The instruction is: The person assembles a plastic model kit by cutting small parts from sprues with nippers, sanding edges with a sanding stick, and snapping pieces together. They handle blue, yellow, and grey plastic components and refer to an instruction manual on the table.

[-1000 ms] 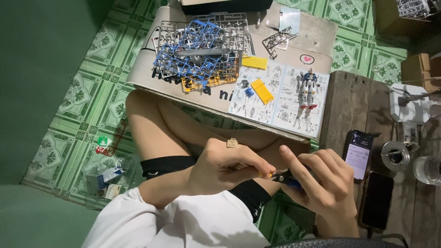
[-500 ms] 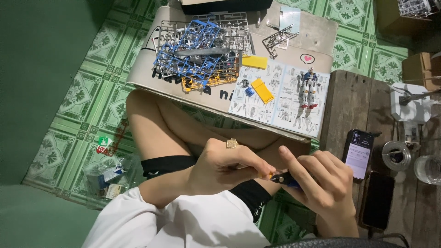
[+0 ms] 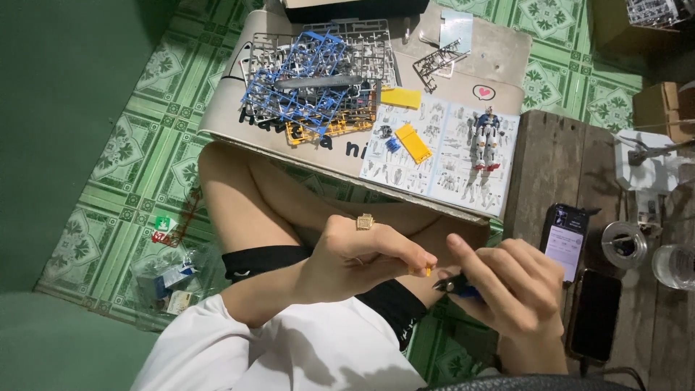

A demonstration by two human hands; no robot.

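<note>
My left hand [image 3: 362, 257] pinches a tiny yellow plastic part [image 3: 427, 271] between thumb and fingertips, over my lap. A square gold ring sits on that hand. My right hand [image 3: 510, 286] grips small blue-handled nippers [image 3: 456, 286], their dark tips pointing left, close to the yellow part. Both hands hover above my crossed legs.
A beige board [image 3: 499, 54] ahead carries a pile of blue, grey and yellow part frames [image 3: 318, 83], an open instruction sheet [image 3: 441, 156], yellow pieces and a small robot figure [image 3: 486, 137]. A wooden table [image 3: 557, 159] at right holds two phones [image 3: 566, 235], a tape roll and a cup. Plastic bags lie on the green tiled floor.
My hands have shifted very slightly; the yellow part and the nipper tips now sit a little apart. Nothing else moved.
</note>
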